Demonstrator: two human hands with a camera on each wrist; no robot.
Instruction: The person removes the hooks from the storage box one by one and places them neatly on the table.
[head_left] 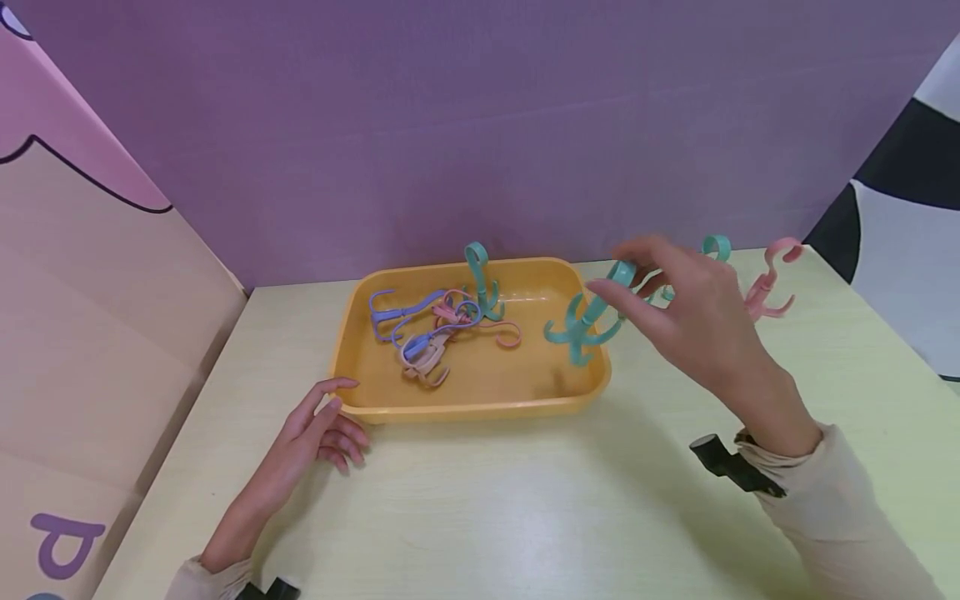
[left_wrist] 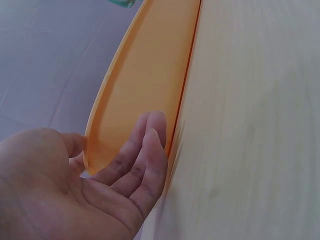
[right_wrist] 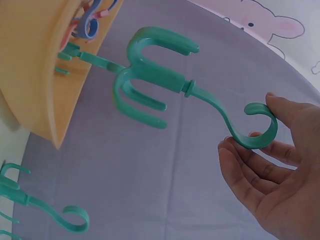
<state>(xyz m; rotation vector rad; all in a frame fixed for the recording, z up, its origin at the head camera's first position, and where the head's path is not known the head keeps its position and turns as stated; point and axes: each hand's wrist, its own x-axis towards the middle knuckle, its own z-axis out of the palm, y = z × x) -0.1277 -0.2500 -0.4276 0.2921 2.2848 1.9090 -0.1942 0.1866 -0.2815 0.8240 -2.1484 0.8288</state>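
Observation:
My right hand (head_left: pixel 690 308) pinches the curled top of a green multi-prong hanging hook (head_left: pixel 579 332) between thumb and fingers. This hook hangs prongs down over the right end of a yellow tray (head_left: pixel 480 411); in the right wrist view its prongs (right_wrist: pixel 150 75) point away from the hand. My left hand (head_left: pixel 303 442) is at the tray's front left corner, index finger on the rim and the other fingers loosely bent outside. Inside the tray, another green hook (head_left: pixel 477 265) stands upright at the back, beside a tangle of blue hooks (head_left: pixel 418 343), pink and beige hooks (head_left: pixel 427 358).
Right of the tray, partly behind my right hand, a green hook (head_left: pixel 717 244) and a pink hook (head_left: pixel 761 287) stand on the pale table (head_left: pixel 525 500). A purple panel (head_left: pixel 450 150) rises right behind the tray. A printed panel (head_left: pixel 97 333) borders the table's left side.

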